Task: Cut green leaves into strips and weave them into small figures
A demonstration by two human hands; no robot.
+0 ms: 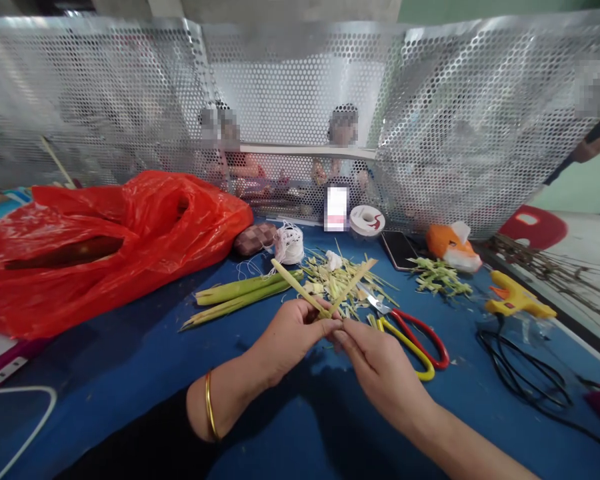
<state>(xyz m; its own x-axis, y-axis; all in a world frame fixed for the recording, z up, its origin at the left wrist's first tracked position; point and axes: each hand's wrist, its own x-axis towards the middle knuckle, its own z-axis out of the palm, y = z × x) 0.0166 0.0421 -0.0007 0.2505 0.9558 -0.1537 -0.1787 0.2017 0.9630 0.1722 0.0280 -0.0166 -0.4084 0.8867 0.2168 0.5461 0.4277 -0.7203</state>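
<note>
My left hand [300, 331] and my right hand [370, 353] meet over the middle of the blue table, fingers closed around a pale green leaf strip [353, 285] folded into a V. Its two ends point up and outward, and the fold sits between my fingertips. What the right fingertips pinch is partly hidden. Just beyond lies a heap of leaf scraps [343, 273] with a white tuft on it. Red-and-yellow-handled scissors [405, 333] rest to the right of my right hand. To the left are long green stalks [245, 290].
A red plastic bag [180, 220] fills the left. Behind the stalks stand white string [289, 243] and a white ribbon spool [367, 220]. Rightward lie a phone [399, 250], a tissue pack [453, 247], a yellow glue gun [520, 300] and its black cord [520, 373]. A perforated screen [300, 87] stands behind.
</note>
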